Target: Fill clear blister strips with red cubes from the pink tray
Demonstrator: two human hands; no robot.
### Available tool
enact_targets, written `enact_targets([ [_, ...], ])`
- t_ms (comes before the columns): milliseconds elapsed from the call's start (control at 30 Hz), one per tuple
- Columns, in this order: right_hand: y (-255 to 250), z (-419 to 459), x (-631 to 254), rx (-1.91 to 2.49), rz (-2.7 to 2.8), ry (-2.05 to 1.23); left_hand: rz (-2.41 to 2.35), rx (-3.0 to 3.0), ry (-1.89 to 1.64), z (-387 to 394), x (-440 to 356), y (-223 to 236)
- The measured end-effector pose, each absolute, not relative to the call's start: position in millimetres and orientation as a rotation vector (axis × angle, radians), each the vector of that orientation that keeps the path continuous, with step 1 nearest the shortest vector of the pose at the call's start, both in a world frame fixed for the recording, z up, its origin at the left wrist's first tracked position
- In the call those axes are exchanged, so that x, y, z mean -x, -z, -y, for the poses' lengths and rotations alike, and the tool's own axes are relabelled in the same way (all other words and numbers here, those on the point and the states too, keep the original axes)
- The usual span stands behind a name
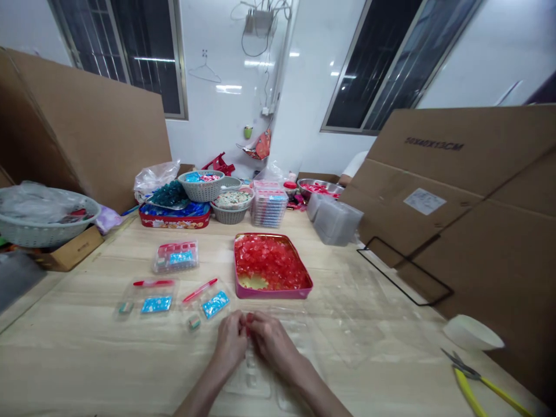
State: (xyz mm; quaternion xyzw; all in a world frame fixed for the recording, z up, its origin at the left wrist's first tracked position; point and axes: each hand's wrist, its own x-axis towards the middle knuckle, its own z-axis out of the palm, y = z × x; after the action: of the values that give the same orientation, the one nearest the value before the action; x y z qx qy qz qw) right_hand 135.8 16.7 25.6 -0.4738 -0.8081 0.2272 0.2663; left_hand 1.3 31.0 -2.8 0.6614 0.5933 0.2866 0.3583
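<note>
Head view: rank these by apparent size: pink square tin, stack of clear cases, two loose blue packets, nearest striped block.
1. Pink square tin
2. Stack of clear cases
3. Left blue packet and right blue packet: too alike to rank
4. Striped block

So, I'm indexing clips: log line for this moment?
left hand, right hand: fingertips at red bit | below: clear tray | ahead: tin of red pieces

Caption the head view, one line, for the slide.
Both hands meet over a clear plastic tray, just in front of a tin of red pieces.
</note>
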Motion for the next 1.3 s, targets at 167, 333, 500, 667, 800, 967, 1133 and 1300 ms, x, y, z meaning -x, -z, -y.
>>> enact_targets([
  [167, -24, -15, -134, 1.278, 2.223, -0.583, -1.471, -1.747, -0.816, -29, -2, 11],
  [333, -44, -40, -165, 1.392, 2.103, -0.503, -1.397, -1.746, -0.866, -27, -4, 18],
  [500, -56, -102, -205, 1.783, 2.068, -0.265, -1.416, -1.735, -0.900, -26, -6, 21],
  [667, -45, -134, -209, 1.820, 2.070, -0.332, -1.447, -1.676, -0.923, -25, -7, 20],
  [800, -48, -130, -213, 1.729, 2.003, -0.430, -1.463, -1.699, -0.897, -28, -4, 16],
  [967, -62, -92, -215, 1.466, 1.824, -0.776, -1.440, -1.585, -1.024, -26, -5, -3],
  [1133, -57, -37, -188, 1.075, 1.340, -1.361, -1.003, -1.363, -1.169, -18, -10, -36],
  [1300, -52, -9, -167, 1.009, 1.252, -1.434, -0.877, -1.460, -1.111, -11, -1, -47],
])
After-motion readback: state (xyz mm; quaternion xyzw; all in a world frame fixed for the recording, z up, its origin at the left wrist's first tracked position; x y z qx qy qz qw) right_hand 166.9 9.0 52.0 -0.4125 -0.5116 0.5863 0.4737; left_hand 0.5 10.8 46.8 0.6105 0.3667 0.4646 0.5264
